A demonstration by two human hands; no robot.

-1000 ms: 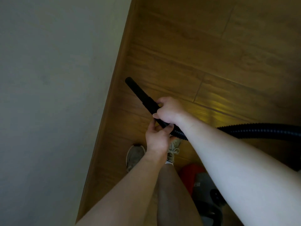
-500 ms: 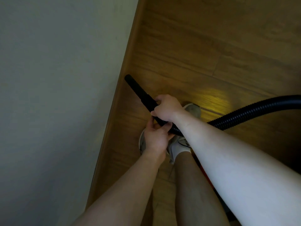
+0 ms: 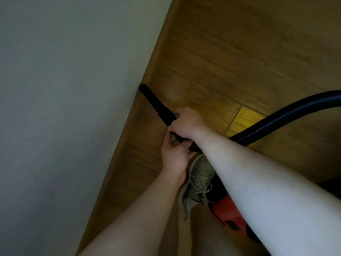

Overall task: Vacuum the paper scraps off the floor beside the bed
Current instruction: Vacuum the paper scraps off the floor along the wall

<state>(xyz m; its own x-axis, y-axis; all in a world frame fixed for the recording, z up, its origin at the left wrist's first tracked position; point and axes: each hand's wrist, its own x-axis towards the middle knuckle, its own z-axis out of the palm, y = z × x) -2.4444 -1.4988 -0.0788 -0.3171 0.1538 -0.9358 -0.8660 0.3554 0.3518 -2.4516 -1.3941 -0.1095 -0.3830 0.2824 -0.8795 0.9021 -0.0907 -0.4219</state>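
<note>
A black vacuum nozzle slants from my hands up and left, its tip touching the edge where the pale surface meets the wooden floor. My right hand grips the nozzle from above. Just below it, my left hand holds the same tube from underneath. A ribbed black hose curves away to the right edge. No paper scraps show on the visible floor.
The red vacuum body sits on the floor under my right forearm. My foot in a grey sneaker stands beside it. A bright yellowish patch of light lies on the floorboards by the hose.
The nozzle tip has moved left until it meets the pale surface's edge. The hose has swung up to the right, and my feet have shifted, with the red vacuum body back in view.
</note>
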